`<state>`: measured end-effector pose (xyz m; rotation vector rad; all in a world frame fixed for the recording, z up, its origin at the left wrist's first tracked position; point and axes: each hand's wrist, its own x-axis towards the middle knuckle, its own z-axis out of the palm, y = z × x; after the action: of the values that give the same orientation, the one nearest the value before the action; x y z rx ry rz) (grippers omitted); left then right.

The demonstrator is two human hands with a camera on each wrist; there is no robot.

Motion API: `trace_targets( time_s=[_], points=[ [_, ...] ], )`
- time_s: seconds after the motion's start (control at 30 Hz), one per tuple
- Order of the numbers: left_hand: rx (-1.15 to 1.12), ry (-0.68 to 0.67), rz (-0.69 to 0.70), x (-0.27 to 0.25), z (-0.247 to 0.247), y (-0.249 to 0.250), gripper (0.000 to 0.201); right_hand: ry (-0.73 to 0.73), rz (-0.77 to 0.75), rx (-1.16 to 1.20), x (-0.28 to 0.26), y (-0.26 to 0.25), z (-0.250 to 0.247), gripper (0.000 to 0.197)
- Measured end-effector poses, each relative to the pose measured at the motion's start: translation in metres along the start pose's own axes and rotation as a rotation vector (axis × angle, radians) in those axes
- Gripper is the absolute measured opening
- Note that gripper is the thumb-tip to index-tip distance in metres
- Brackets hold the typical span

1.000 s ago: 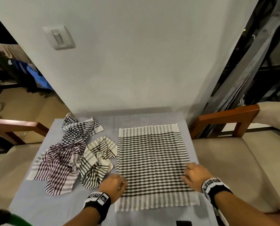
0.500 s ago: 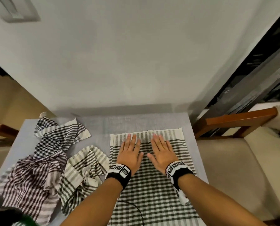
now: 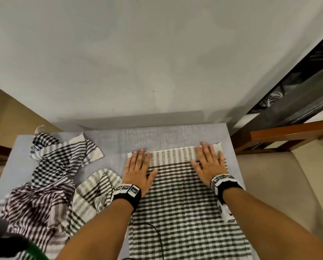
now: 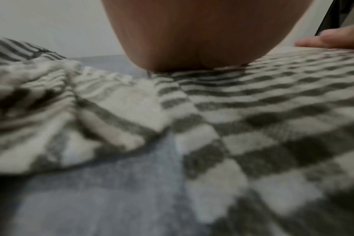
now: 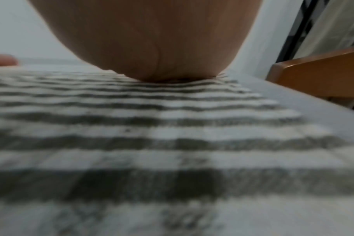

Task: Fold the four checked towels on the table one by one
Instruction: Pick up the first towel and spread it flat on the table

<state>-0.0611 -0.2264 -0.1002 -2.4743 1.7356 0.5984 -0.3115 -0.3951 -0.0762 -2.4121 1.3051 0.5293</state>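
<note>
In the head view I see my left hand point(image 3: 138, 170) and right hand point(image 3: 210, 166) lying flat, fingers straight, on the far corners of the spread checked towel point(image 3: 183, 209) on the grey table point(image 3: 175, 136); three crumpled towels point(image 3: 49, 184) lie left. In the left wrist view, the palm presses the cloth. The right wrist view shows the same.

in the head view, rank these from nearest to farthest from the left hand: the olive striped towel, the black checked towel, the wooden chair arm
1. Olive striped towel: crumpled just left of the left hand.
2. Black checked towel: farther left, toward the table's back left corner.
3. Wooden chair arm: far right, past the right hand, off the table.
</note>
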Motion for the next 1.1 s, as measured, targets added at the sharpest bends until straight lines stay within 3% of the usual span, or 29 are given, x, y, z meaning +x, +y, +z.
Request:
trace_targets(
  time_s=[0.1, 0.17, 0.27, 0.33, 0.43, 0.57, 0.73, 0.87, 0.93, 1.03, 1.1],
  points=[
    [0.019, -0.029, -0.05, 0.001, -0.005, -0.013, 0.077, -0.041, 0.158, -0.026, -0.001, 0.023, -0.01, 0.079],
    [0.034, -0.019, -0.093, -0.003, -0.009, -0.009, 0.079, -0.03, 0.186, -0.067, -0.006, 0.021, -0.014, 0.081],
    [0.0, 0.049, 0.038, -0.015, -0.012, 0.023, 0.075, 0.058, -0.066, -0.024, -0.023, -0.013, -0.009, 0.075],
    [-0.011, 0.052, 0.184, -0.029, -0.001, 0.054, 0.07, 0.014, -0.276, -0.001, -0.038, -0.047, 0.007, 0.072],
    [-0.011, 0.034, 0.183, -0.045, 0.025, 0.076, 0.066, -0.029, -0.363, -0.006, -0.054, -0.074, 0.036, 0.071],
    [0.017, 0.079, 0.13, -0.052, 0.038, 0.048, 0.065, -0.008, -0.268, -0.037, -0.057, -0.052, 0.042, 0.079],
    [0.072, 0.114, -0.015, -0.059, 0.032, 0.0, 0.068, -0.009, 0.042, -0.02, -0.064, 0.011, 0.033, 0.075],
    [0.102, 0.103, -0.074, -0.068, 0.026, -0.001, 0.076, -0.056, 0.164, -0.081, -0.077, 0.034, 0.023, 0.081],
    [0.115, 0.096, 0.001, -0.076, 0.024, 0.019, 0.073, -0.013, 0.016, -0.084, -0.089, 0.019, 0.023, 0.08],
    [0.085, 0.076, 0.22, -0.101, 0.04, 0.067, 0.068, -0.021, -0.309, -0.076, -0.115, -0.028, 0.046, 0.075],
    [0.062, 0.042, 0.241, -0.115, 0.057, 0.09, 0.067, -0.044, -0.36, -0.056, -0.128, -0.053, 0.068, 0.081]
  ],
)
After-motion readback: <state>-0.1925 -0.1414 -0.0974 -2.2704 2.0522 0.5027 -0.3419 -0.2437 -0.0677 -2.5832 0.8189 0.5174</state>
